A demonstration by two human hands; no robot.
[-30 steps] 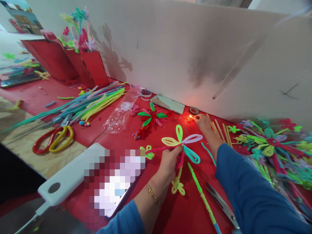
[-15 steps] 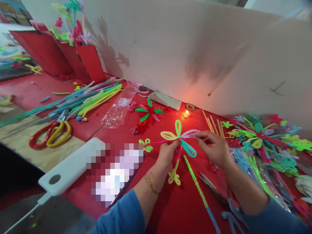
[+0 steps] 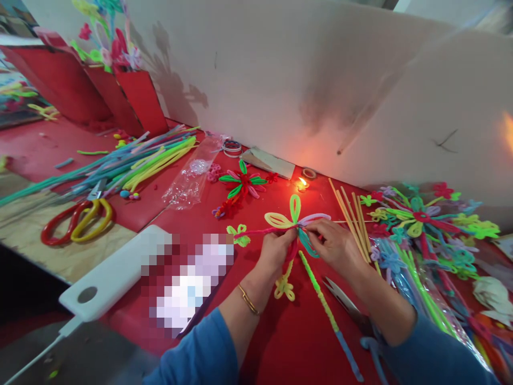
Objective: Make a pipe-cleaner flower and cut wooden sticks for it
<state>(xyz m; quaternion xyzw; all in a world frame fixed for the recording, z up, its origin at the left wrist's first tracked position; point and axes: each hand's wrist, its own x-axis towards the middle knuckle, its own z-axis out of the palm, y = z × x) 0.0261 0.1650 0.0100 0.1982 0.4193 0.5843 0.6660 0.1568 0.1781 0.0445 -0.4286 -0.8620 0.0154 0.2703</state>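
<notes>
A pipe-cleaner flower (image 3: 295, 207) with yellow, green, lilac, teal and red loop petals is held up over the red table (image 3: 280, 342). My left hand (image 3: 273, 255) is closed in a pinch at its centre. My right hand (image 3: 335, 245) has its fingers closed at the base of the lilac and teal petals, partly covering them. A pink stem with a small green flower (image 3: 239, 235) sticks out left of my left hand. Below hangs a small yellow flower (image 3: 285, 289). A green, yellow and blue wrapped stem (image 3: 320, 297) lies beneath my hands.
A small open flame (image 3: 302, 184) burns beyond my hands. Scissors (image 3: 340, 295) lie below my right forearm; red-and-yellow-handled scissors (image 3: 94, 218) lie left. A phone (image 3: 196, 283), white power bank (image 3: 116, 272), loose pipe cleaners (image 3: 160, 166), wooden sticks (image 3: 352, 214) and a finished bouquet (image 3: 420, 216) surround them.
My right hand has moved left, from the lilac petal's outer tip in to the flower's centre. My left hand keeps its hold. The view has shifted slightly.
</notes>
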